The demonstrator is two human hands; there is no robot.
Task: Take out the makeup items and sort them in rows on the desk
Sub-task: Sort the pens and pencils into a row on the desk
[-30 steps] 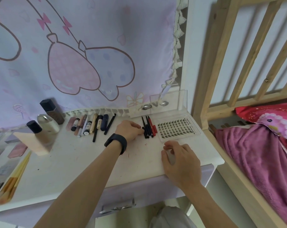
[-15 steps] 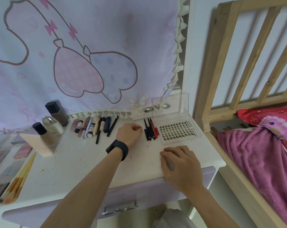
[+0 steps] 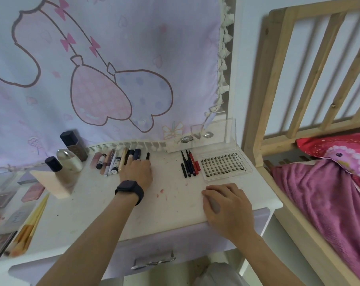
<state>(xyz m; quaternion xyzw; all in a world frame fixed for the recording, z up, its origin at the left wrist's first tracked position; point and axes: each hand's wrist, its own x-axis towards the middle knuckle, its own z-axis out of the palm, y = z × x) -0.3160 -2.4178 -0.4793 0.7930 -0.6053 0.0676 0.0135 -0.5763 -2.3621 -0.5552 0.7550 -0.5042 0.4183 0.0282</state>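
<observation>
While left hand (image 3: 136, 173) touches tubes (image 3: 113, 162) | pens (image 3: 187, 164): 4 | bottles (image 3: 68, 162): 3

You have bare desk (image 3: 170, 203) between tube row (image 3: 113, 162) and pencils (image 3: 188, 164); bottles (image 3: 68, 162) block the back-left corner, lash tray (image 3: 224, 165) the back-right.

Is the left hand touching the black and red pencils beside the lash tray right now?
Apart. The head view shows a wide strip of bare desk between the left hand, which reaches to the row of tubes, and the pencils.
</observation>
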